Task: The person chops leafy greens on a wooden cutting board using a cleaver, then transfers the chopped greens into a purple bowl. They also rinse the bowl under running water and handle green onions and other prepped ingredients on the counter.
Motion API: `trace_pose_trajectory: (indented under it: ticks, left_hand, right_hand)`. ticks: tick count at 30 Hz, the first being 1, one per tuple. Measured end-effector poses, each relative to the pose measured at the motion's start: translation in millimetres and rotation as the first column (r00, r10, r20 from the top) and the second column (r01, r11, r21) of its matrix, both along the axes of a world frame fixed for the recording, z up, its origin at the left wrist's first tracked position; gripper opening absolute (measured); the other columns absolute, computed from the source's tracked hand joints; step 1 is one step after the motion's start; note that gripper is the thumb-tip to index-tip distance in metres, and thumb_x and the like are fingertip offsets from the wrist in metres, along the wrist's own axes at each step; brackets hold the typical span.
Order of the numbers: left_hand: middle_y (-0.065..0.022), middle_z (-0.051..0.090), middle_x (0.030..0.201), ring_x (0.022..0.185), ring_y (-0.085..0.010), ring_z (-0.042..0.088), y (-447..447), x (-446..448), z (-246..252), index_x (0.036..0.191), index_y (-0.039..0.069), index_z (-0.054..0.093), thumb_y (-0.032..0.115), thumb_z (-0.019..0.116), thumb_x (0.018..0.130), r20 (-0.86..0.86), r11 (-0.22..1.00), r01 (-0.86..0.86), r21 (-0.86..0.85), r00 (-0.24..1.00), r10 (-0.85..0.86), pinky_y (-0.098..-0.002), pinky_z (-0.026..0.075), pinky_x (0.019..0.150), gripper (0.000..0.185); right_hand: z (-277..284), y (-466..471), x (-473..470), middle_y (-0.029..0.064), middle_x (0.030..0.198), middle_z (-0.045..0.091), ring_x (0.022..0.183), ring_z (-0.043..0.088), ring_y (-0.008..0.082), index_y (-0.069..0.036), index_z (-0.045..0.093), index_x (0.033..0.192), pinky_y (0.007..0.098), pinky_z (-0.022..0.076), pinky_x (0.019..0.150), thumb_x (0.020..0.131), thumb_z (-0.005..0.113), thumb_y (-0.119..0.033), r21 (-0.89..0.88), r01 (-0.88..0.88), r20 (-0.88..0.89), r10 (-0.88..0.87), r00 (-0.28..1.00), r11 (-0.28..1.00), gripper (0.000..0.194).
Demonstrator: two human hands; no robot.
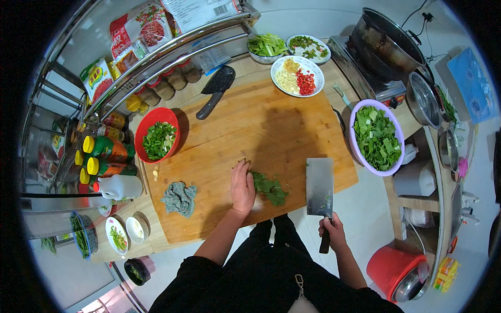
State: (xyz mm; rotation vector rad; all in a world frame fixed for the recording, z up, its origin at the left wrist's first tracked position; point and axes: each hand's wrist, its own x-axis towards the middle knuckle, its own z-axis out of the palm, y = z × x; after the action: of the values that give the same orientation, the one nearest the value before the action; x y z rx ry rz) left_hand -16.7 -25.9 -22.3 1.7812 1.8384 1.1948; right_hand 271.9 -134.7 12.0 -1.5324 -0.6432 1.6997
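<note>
My left hand rests on the wooden cutting board, its edge against a small pile of cut leafy greens. Whether anything lies under its palm cannot be seen. My right hand grips the dark handle of a cleaver, whose broad blade lies flat over the board's right front part, to the right of the greens. A few green bits cling to the blade. More cut leafy greens fill a lilac plastic basin beyond the board's right edge.
On the board are a red bowl of chopped green onions, a grey-green cloth, a black-sheathed knife and a plate of minced garlic and red chili. Bottles stand left; a dark pot sits on a stove at back right.
</note>
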Motion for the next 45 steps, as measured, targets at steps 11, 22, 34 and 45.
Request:
trace_pose_trajectory:
  ticks: [11, 22, 34, 45]
  left_hand:
    - [-0.0231, 0.04, 0.127, 0.12, -0.0387, 0.035, -13, 35, -4, 0.119, -0.004, 0.044, 0.006, 0.048, 0.082, 0.104, 0.988, 0.122, -0.099, 0.988, -0.111, -0.0434, 0.026, 0.102, 0.039]
    - [-0.023, 0.036, 0.129, 0.121, -0.043, 0.031, -2, 97, 49, 0.118, -0.001, 0.045, 0.019, 0.06, 0.075, 0.123, 0.941, 0.327, 0.089, 0.934, -0.336, -0.0473, 0.026, 0.101, 0.049]
    - [-0.0196, 0.045, 0.11, 0.107, -0.0395, 0.043, 88, 250, 114, 0.098, -0.001, 0.05, 0.014, 0.06, 0.077, 0.065, 0.744, 0.505, 0.438, 0.807, -0.587, -0.0436, 0.036, 0.092, 0.027]
    - [-0.019, 0.048, 0.111, 0.105, -0.0364, 0.045, 152, 393, 75, 0.105, 0.002, 0.05, 0.021, 0.047, 0.088, 0.192, 0.869, 0.437, 0.235, 0.855, -0.482, -0.0451, 0.035, 0.092, 0.026]
  right_hand:
    - [-26, 2, -77, 0.0014, 0.069, 0.046, 0.052, 0.045, 0.0099, -0.006, 0.043, 0.11, 0.0234, 0.039, 0.044, 0.089, 0.05, -0.02, -0.037, -0.205, -0.176, 0.196, 0.965, 0.978, 0.026]
    - [24, 14, -60, 0.0022, 0.066, 0.048, 0.048, 0.045, 0.0109, -0.006, 0.045, 0.099, 0.0239, 0.0369, 0.042, 0.087, 0.052, -0.014, -0.043, -0.06, -0.186, 0.051, 0.981, 0.997, 0.016]
    - [107, 66, 47, 0.0018, 0.064, 0.049, 0.046, 0.044, 0.0097, -0.007, 0.047, 0.089, 0.0231, 0.0355, 0.041, 0.09, 0.049, -0.014, 0.159, 0.238, -0.087, -0.226, 0.97, 0.958, 0.007]
    - [115, 102, 190, -0.0015, 0.061, 0.045, 0.045, 0.043, 0.0065, -0.007, 0.049, 0.094, 0.0205, 0.0348, 0.039, 0.089, 0.049, -0.014, 0.333, 0.278, 0.206, -0.357, 0.911, 0.901, 0.009]
